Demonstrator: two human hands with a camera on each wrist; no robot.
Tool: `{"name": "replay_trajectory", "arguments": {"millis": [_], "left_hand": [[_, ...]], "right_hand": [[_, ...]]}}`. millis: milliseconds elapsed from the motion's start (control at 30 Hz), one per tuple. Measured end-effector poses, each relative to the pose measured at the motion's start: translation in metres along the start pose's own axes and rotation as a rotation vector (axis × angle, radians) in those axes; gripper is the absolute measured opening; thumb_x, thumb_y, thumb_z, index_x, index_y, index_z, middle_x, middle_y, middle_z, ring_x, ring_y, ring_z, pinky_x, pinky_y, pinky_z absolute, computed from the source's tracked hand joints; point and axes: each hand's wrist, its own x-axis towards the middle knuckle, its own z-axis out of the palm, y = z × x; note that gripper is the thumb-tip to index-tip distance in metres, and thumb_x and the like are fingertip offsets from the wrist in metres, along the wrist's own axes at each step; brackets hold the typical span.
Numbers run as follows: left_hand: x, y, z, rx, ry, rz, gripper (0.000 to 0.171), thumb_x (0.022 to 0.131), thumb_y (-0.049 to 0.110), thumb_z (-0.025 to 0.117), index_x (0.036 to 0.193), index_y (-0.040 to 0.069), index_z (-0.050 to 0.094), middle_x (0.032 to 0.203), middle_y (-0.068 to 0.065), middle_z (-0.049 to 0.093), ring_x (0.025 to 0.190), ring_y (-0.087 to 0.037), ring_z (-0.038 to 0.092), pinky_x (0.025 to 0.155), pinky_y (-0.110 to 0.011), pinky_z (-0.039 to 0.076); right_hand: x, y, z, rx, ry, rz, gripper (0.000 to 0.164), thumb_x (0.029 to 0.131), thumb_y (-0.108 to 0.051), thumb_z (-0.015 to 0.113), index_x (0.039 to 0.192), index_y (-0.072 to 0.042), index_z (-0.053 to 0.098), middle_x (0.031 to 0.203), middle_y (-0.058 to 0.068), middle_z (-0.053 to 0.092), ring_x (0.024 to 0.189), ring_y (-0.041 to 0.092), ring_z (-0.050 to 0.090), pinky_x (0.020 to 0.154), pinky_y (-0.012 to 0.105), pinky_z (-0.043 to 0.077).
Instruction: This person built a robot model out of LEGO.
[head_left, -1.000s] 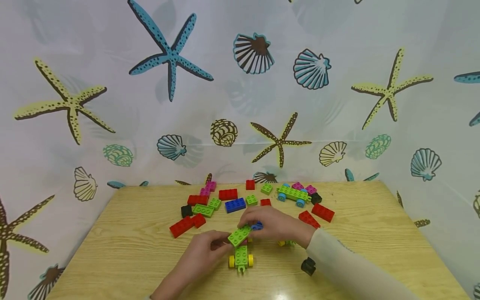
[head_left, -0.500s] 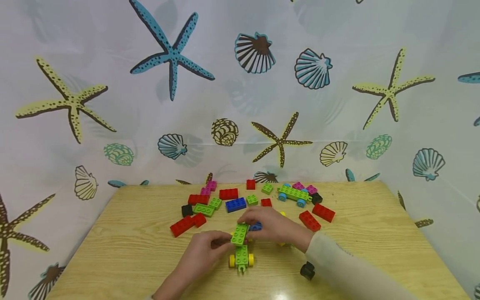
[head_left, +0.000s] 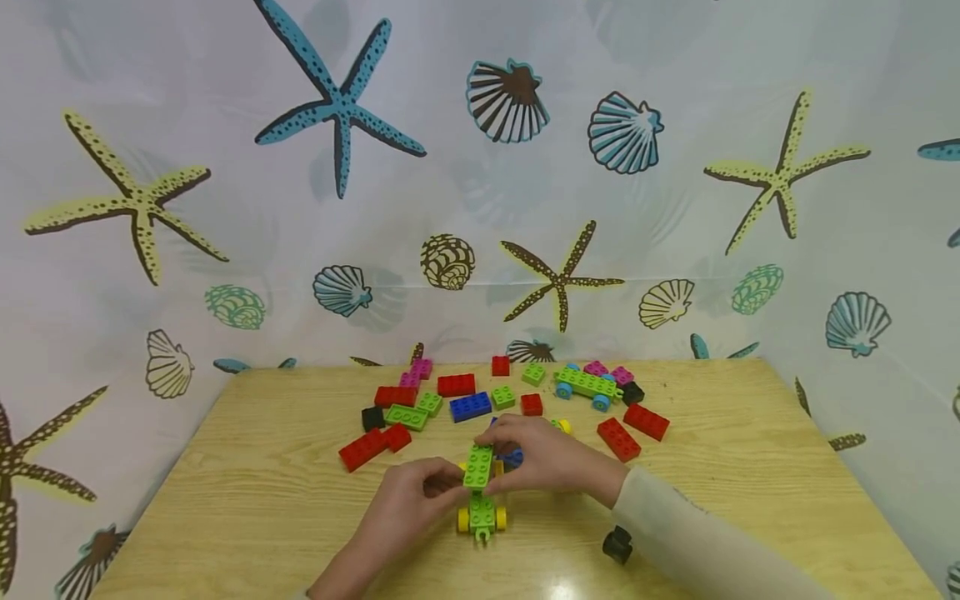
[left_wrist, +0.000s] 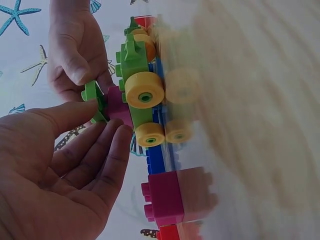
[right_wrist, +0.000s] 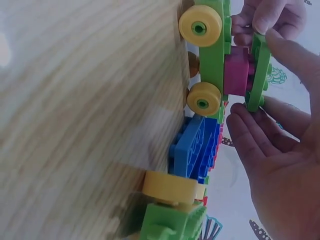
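Counter (head_left: pixel 262 517) is occupied by the yellow-wheeled car (head_left: pixel 482 514). By the right hand (head_left: pixel 540 454), the green plate (head_left: pixel 478 467) is pinched over the car's pink brick (right_wrist: pixel 235 74); whether it is also gripped by the left hand (head_left: pixel 412 496) cannot be told. It should be squared first, then pressed evenly. Since one second ago, it has been turned from diagonal to nearly lengthwise.

No text, label, brand, number or sign can be read in the 3 views.

The plate (head_left: pixel 477 468) is lime green, the brick (right_wrist: pixel 236 71) magenta, the nearest wheels (left_wrist: pixel 133 89) yellow, the backdrop (head_left: pixel 525 192) starfish-patterned.
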Motion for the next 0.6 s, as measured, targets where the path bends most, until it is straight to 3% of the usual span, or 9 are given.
{"name": "replay_trajectory", "arguments": {"millis": [133, 333, 467, 600], "left_hand": [[0.001, -0.002, 0.0, -0.015, -0.03, 0.009, 0.016, 0.098, 0.021, 0.089, 0.109, 0.011, 0.083, 0.102, 0.0, 0.083, 0.088, -0.01, 0.075, 0.08, -0.026, 0.065], [0.002, -0.006, -0.009, 0.043, -0.195, -0.006, 0.027, 0.095, 0.022, 0.091, 0.116, 0.006, 0.083, 0.102, 0.0, 0.082, 0.09, -0.012, 0.073, 0.081, -0.032, 0.066], [0.002, -0.009, -0.011, 0.066, -0.286, -0.007, 0.023, 0.094, 0.018, 0.092, 0.113, 0.007, 0.084, 0.098, 0.002, 0.081, 0.087, -0.012, 0.071, 0.077, -0.028, 0.062], [0.002, -0.01, -0.009, 0.075, -0.314, 0.008, 0.019, 0.094, 0.014, 0.091, 0.111, 0.008, 0.085, 0.097, 0.002, 0.08, 0.086, -0.013, 0.069, 0.076, -0.026, 0.06]], "right_hand": [[0.002, -0.001, 0.002, -0.017, 0.014, 0.007, 0.066, 0.097, -0.045, 0.088, 0.152, -0.013, 0.069, 0.138, 0.002, 0.072, 0.122, 0.026, 0.073, 0.108, 0.041, 0.063], [0.002, -0.001, 0.003, -0.029, 0.008, 0.015, 0.066, 0.098, -0.044, 0.088, 0.153, -0.014, 0.069, 0.143, 0.001, 0.071, 0.126, 0.023, 0.07, 0.113, 0.044, 0.06], [0.002, 0.001, 0.002, -0.008, -0.015, 0.025, 0.065, 0.098, -0.044, 0.087, 0.155, -0.017, 0.068, 0.147, 0.002, 0.07, 0.13, 0.026, 0.071, 0.115, 0.047, 0.059], [0.001, 0.002, 0.001, -0.014, -0.025, 0.028, 0.065, 0.099, -0.045, 0.086, 0.155, -0.018, 0.067, 0.15, 0.002, 0.069, 0.13, 0.025, 0.071, 0.116, 0.047, 0.059]]}}
